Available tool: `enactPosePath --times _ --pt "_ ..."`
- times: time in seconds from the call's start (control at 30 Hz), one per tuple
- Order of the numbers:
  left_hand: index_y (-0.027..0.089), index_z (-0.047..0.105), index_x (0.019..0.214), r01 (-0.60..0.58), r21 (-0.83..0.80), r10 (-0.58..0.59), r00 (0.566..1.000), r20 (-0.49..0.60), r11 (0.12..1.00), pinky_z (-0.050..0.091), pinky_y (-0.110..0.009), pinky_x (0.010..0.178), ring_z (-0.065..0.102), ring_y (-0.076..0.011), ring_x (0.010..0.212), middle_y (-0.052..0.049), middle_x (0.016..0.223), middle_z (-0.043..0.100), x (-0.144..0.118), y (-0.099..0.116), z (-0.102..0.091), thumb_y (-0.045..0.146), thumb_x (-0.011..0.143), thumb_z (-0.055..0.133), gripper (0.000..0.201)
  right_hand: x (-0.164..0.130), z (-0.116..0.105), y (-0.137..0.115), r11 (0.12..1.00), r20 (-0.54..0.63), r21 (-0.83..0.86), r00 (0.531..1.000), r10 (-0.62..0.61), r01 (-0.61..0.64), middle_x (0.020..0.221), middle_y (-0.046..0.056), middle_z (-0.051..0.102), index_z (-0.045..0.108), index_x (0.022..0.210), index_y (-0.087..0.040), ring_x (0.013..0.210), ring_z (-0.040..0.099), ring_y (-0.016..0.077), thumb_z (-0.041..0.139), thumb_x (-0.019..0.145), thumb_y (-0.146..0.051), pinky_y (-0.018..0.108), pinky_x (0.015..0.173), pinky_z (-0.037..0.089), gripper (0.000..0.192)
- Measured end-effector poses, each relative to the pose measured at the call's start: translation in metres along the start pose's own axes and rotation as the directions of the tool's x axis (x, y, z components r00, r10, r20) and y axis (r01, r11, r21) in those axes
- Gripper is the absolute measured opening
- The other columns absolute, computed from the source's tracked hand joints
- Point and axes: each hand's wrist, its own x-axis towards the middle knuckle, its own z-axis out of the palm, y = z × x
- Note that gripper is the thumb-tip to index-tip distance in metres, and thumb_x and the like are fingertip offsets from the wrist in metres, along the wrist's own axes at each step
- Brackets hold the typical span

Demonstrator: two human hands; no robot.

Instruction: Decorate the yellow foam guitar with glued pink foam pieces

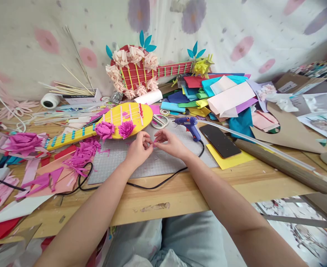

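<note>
My left hand (139,149) and my right hand (169,144) meet over the grey cutting mat (152,167). Their fingertips pinch a small piece of magenta paper (153,144), mostly hidden by the fingers. Just beyond them lies a yellow paper guitar (131,115) with a round body and blue-striped neck. Two magenta paper flowers, one ruffled (105,131) and one spiky (126,129), sit on its near edge. To the right of my right hand, a purple glue gun (190,128) rests on the mat, with a long clear glue stick (258,144) in its back. Scissors (160,121) lie behind my hands.
A black phone (219,141) lies on yellow paper (224,161). A thick wooden rod (285,167) sits at right. Behind stands a red guitar (163,71) with pale flowers, near piled coloured paper (227,96). Magenta scraps (82,155) and a black cord (157,185) spread nearby.
</note>
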Motion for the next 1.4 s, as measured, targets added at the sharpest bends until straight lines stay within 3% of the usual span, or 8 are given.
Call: enactPosePath --times 0.1,0.17,0.27,0.37,0.53,0.83,1.13,1.4 --pt "0.023 0.041 0.098 -0.034 0.155 0.031 0.999 0.018 0.987 0.043 -0.026 0.059 0.055 -0.0105 0.056 0.002 0.081 0.065 -0.003 0.007 -0.003 0.02 0.073 0.055 0.029 0.001 0.0 0.0 0.999 -0.039 0.013 0.999 0.034 -0.034 0.071 -0.002 0.06 0.049 0.085 -0.02 0.067 0.058 0.0134 0.06 0.066 -0.02 0.03 0.068 0.046 0.022" --pt "0.023 0.044 0.101 -0.073 0.289 0.103 0.991 -0.09 0.955 0.046 -0.03 0.067 0.059 -0.0135 0.065 -0.001 0.089 0.066 -0.002 0.013 -0.011 0.022 0.073 0.057 0.031 0.002 -0.001 0.0 0.997 -0.085 0.05 0.994 0.062 -0.058 0.068 -0.002 0.06 0.049 0.081 -0.02 0.065 0.058 0.0134 0.06 0.065 -0.02 0.029 0.066 0.046 0.02" --pt "0.02 0.048 0.106 -0.097 0.462 0.283 0.892 -0.353 0.882 0.04 -0.041 0.093 0.054 -0.0257 0.109 -0.011 0.113 0.058 0.006 0.021 -0.031 0.024 0.068 0.063 0.041 0.005 -0.002 0.0 0.98 -0.2 0.166 0.97 0.14 -0.107 0.066 -0.002 0.061 0.048 0.078 -0.02 0.062 0.058 0.0123 0.061 0.063 -0.021 0.027 0.063 0.044 0.02" --pt "0.018 0.044 0.119 -0.028 0.544 0.32 0.833 -0.45 0.838 0.023 -0.05 0.106 0.032 -0.0326 0.13 -0.017 0.135 0.04 0.018 0.023 -0.047 0.025 0.062 0.068 0.062 0.009 0.004 -0.008 0.92 -0.289 0.348 0.913 0.286 -0.178 0.063 -0.003 0.061 0.047 0.077 -0.02 0.053 0.051 0.0091 0.062 0.062 -0.023 0.023 0.052 0.04 0.021" --pt "0.019 0.036 0.129 0.028 0.58 0.282 0.853 -0.439 0.814 0.013 -0.052 0.109 0.025 -0.0328 0.133 -0.017 0.139 0.034 0.029 0.015 -0.054 0.026 0.062 0.067 0.074 0.024 0.023 -0.034 0.815 -0.232 0.52 0.875 0.424 -0.257 0.06 -0.005 0.057 0.048 0.078 -0.02 0.043 0.042 0.0062 0.063 0.061 -0.021 0.022 0.044 0.037 0.022" --pt "0.019 0.036 0.13 0.062 0.539 0.205 0.884 -0.421 0.84 0.023 -0.048 0.104 0.041 -0.0312 0.123 -0.015 0.129 0.048 0.031 0.0 -0.068 0.034 0.067 0.065 0.071 0.054 0.054 -0.034 0.923 -0.424 0.29 0.831 0.361 -0.254 0.074 0.0 0.06 0.047 0.078 -0.022 0.067 0.059 0.0148 0.056 0.064 -0.022 0.027 0.059 0.046 0.017" --pt "0.016 0.043 0.124 0.084 0.509 0.164 0.892 -0.422 0.857 0.029 -0.045 0.1 0.048 -0.0297 0.115 -0.015 0.121 0.055 0.026 -0.006 -0.072 0.038 0.068 0.065 0.064 0.05 0.088 -0.05 0.914 -0.495 0.253 0.769 0.404 -0.318 0.087 0.004 0.062 0.044 0.081 -0.023 0.082 0.06 0.0182 0.052 0.071 -0.026 0.033 0.075 0.045 0.013" --pt "0.018 0.044 0.121 0.069 0.511 0.177 0.891 -0.419 0.857 0.029 -0.043 0.099 0.05 -0.0281 0.113 -0.013 0.117 0.058 0.024 -0.008 -0.071 0.034 0.07 0.064 0.058 0.047 0.099 -0.043 0.913 -0.562 0.318 0.725 0.398 -0.255 0.086 0.005 0.062 0.041 0.082 -0.023 0.081 0.06 0.0188 0.052 0.07 -0.026 0.035 0.078 0.045 0.016"
